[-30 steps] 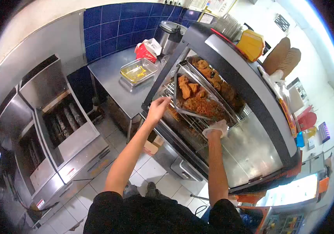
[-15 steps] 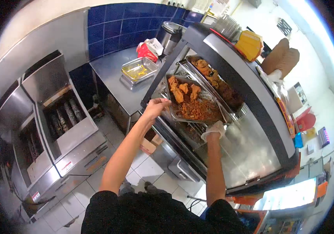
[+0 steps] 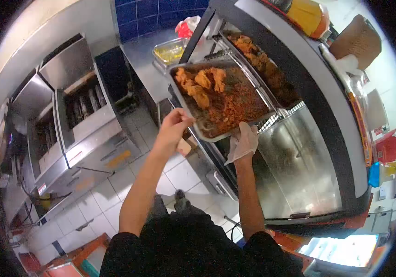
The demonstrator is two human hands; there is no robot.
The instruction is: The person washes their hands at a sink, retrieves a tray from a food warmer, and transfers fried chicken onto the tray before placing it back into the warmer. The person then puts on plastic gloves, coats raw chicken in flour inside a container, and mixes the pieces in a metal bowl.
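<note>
A metal tray stands at the open side of the display cabinet, its front part out over the cabinet's edge. Fried chicken pieces lie in its far left part, and loose brown crumbs cover much of the rest. The bare fingers of my left hand pinch the tray's left rim near its front corner. My right hand, in a clear plastic glove, grips the near rim; its fingers are partly hidden under the tray.
A second tray of fried chicken sits deeper in the display cabinet. Behind, a steel counter bears a small pan with yellow residue. Deep fryers stand at the left over a tiled floor.
The tray has come out of the cabinet toward me and to the left. My right hand has taken hold of its near rim, and my view has shifted closer.
</note>
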